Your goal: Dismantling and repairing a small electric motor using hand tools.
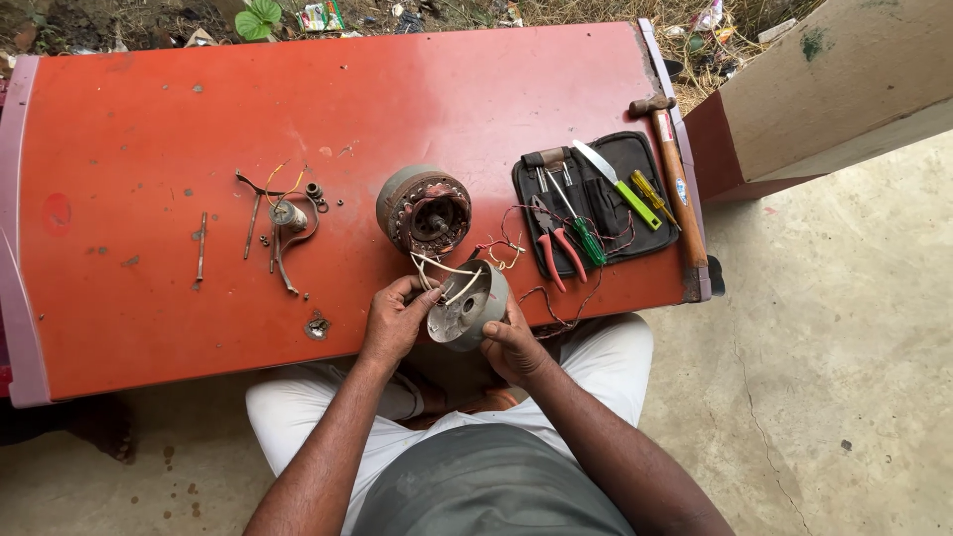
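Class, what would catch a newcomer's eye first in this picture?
The red table fills the view. At its near edge, the left hand and right hand hold a grey metal motor cover. Just behind sits the motor core, with a black tool pouch to the right.

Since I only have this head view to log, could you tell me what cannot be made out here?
- Right hand: fingertips hidden behind the grey metal cover.
- Cover's underside: turned away from the head camera.
- Small metal parts: too small to identify.
- Hammer: its lower end overhangs the red table, unclear.
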